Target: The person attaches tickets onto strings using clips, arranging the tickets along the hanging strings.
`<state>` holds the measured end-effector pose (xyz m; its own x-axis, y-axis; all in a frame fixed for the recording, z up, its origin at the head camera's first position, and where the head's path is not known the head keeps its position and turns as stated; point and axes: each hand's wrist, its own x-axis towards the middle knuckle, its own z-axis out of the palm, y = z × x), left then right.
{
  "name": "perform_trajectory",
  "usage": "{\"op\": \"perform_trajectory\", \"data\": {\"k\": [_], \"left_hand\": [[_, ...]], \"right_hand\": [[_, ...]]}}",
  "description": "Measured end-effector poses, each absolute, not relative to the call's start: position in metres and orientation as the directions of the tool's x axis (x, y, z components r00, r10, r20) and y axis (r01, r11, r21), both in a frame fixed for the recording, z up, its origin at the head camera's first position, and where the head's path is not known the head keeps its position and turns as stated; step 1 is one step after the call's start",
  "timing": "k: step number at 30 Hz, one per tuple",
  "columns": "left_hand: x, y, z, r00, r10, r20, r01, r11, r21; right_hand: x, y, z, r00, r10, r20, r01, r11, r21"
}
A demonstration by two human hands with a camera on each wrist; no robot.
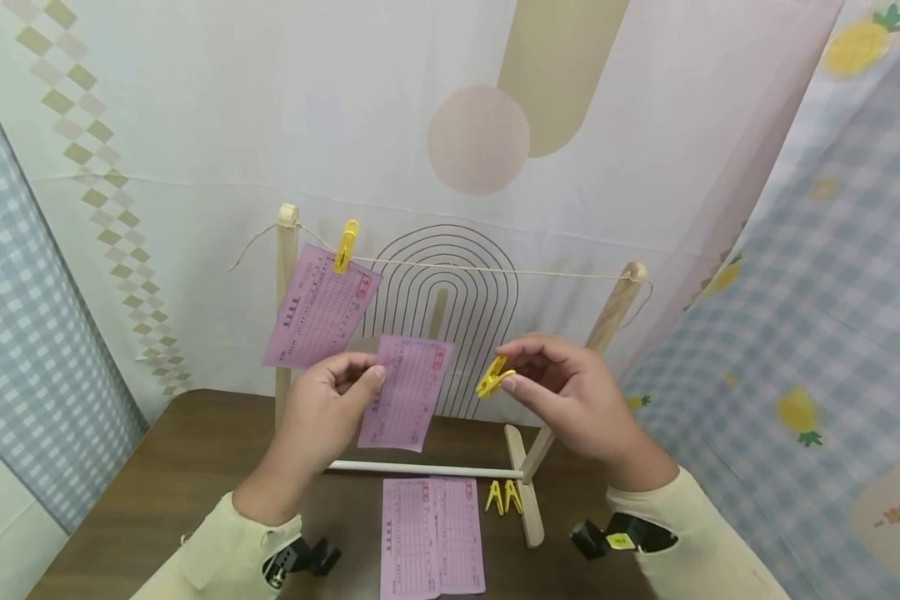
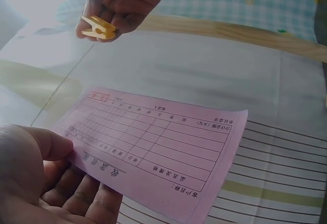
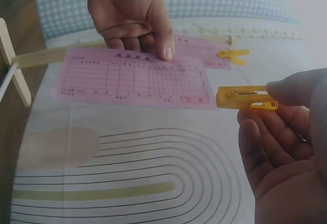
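Note:
My left hand (image 1: 335,412) pinches the edge of a pink receipt slip (image 1: 408,392) between thumb and fingers, below the string. To its right, my right hand (image 1: 566,396) pinches a yellow clothespin (image 1: 492,379) by its handle ends, apart from the slip. In the right wrist view, that clothespin (image 3: 248,97) points toward the slip (image 3: 133,81). Another pink slip (image 1: 322,304) hangs from the string (image 1: 450,267) at the left, held by a second yellow clothespin (image 1: 346,247). The left wrist view shows printed rows on the held slip (image 2: 158,147).
The string runs between two wooden posts (image 1: 287,250) (image 1: 613,308), joined low down by a white rod (image 1: 427,469). On the brown table (image 1: 195,483) lie overlapping pink slips (image 1: 408,537) and two yellow clothespins (image 1: 503,497), near the rack's right foot (image 1: 531,508). A patterned cloth (image 1: 270,100) hangs behind.

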<state>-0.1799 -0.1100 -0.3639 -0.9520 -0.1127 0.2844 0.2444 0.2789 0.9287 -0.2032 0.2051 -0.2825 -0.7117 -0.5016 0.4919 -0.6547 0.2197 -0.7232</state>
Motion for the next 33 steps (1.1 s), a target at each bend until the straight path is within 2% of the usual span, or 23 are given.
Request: {"op": "perform_trajectory", "data": {"k": [6,11,21,33], "left_hand": [[-0.184,-0.108,-0.352,-0.95,-0.118,0.289,0.257,0.227,0.939],[-0.188,-0.106,-0.346,-0.953,-0.13,0.272,0.233,0.255,0.938],[-0.191,-0.105,-0.33,-0.964,-0.141,0.227,0.19,0.236,0.953],[-0.195,-0.102,-0.316,-0.963,-0.142,0.231,0.196,0.222,0.955]], "right_hand": [[-0.202,0.198,-0.26,-0.682,-0.501,0.533,-0.704,0.249,-0.665],[-0.205,0.194,-0.243,-0.665,-0.503,0.553,-0.73,0.281,-0.622],[-0.211,0.177,-0.206,-0.678,-0.476,0.56,-0.728,0.328,-0.602],[-0.214,0.156,-0.169,-0.688,-0.484,0.541,-0.72,0.359,-0.595]]}}
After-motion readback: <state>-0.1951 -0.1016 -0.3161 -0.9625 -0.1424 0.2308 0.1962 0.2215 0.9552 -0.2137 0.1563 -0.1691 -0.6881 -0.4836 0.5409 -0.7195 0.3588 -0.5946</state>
